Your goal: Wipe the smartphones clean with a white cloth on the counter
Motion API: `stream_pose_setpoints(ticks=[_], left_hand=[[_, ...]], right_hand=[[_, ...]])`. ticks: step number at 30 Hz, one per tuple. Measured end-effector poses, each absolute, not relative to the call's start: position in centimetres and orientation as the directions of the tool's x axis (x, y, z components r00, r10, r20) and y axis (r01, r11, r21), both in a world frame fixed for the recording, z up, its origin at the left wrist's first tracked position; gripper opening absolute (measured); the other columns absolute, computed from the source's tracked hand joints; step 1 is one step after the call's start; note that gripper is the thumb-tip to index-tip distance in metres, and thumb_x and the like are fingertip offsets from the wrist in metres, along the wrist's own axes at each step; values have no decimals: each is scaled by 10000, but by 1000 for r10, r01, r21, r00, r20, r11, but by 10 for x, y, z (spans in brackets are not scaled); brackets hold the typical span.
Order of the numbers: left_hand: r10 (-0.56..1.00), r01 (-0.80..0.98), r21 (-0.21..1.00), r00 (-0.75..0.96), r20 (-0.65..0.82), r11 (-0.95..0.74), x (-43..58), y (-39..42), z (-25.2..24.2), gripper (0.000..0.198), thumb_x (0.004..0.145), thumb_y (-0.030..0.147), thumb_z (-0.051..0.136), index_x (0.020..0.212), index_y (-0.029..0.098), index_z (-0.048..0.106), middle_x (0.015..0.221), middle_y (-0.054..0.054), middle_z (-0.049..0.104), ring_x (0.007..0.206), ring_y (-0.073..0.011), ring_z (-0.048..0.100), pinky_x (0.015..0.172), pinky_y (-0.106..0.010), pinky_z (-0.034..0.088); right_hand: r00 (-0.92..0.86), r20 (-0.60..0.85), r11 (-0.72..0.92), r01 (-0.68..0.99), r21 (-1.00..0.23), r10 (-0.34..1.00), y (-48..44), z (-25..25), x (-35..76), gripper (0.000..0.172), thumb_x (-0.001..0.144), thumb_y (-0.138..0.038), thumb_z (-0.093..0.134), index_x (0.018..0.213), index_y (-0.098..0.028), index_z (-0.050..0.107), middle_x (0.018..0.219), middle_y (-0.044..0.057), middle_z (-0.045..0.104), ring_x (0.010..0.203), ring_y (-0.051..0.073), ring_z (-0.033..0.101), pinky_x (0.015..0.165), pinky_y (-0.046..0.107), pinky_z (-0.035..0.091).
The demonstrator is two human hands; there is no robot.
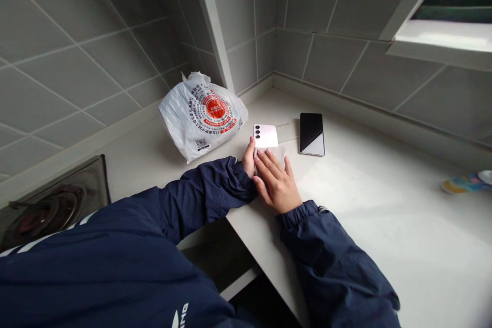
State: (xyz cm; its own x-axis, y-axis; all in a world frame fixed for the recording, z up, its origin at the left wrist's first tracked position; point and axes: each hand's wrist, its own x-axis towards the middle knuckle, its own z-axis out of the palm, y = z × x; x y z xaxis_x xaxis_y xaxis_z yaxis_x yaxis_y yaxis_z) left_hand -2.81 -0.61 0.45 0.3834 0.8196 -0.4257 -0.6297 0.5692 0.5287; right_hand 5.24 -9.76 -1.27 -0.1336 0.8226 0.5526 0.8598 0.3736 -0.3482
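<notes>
A pale pinkish-white smartphone (271,136) with three camera lenses lies back side up at the counter's front part. My left hand (249,158) grips its left edge, thumb on the side and the other fingers hidden. Over the phone's lower half is a thin, pale wipe (281,151). My right hand (279,184) lies flat on this wipe, its fingers stretched out and slightly apart. Beyond the phone, a clear flat piece (289,131), possibly a phone case, rests on the counter. A black smartphone (312,134) lies to the right, its glossy face up.
A white plastic bag (205,118) with red and black print stands at the left by the wall. A stove burner (48,210) is at the far left. A colourful packet (465,183) lies at the right edge. An open cabinet space (215,251) shows below the counter edge.
</notes>
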Motion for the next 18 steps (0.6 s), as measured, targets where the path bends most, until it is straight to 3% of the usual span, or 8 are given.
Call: stream_pose_setpoints(ticks=[4,9,18], left_hand=[[822,-634,528,380,-424,565,-26,-8,12,584,1037,539,369,1214,72,671,814,-73,743,732,-166,715,998,-311,499],[799,-634,487,444,-406,600,-24,-12,19,642,1067,489,281,1442,19,509,1056,-144,753,1007,-206,730,1082,-329,455],[787,-633,471,453,-418,615,-22,-11,20,627,1074,467,263,1448,29,511,1136,-157,739,1153,-215,687,1147,-342,405]], right_hand=[[-64,542,308,875,-372,838,-96,-14,54,477,1048,-321,389,1475,-134,490,1583,104,443,1506,246,365,1262,507,179],[-7,555,267,881,-389,832,-95,-15,56,493,1043,-310,390,1500,-141,460,1596,119,419,1516,257,344,1237,522,248],[20,529,239,877,-416,849,-94,-16,57,510,1043,-331,376,1506,-130,451,1608,109,398,1520,288,332,1188,542,350]])
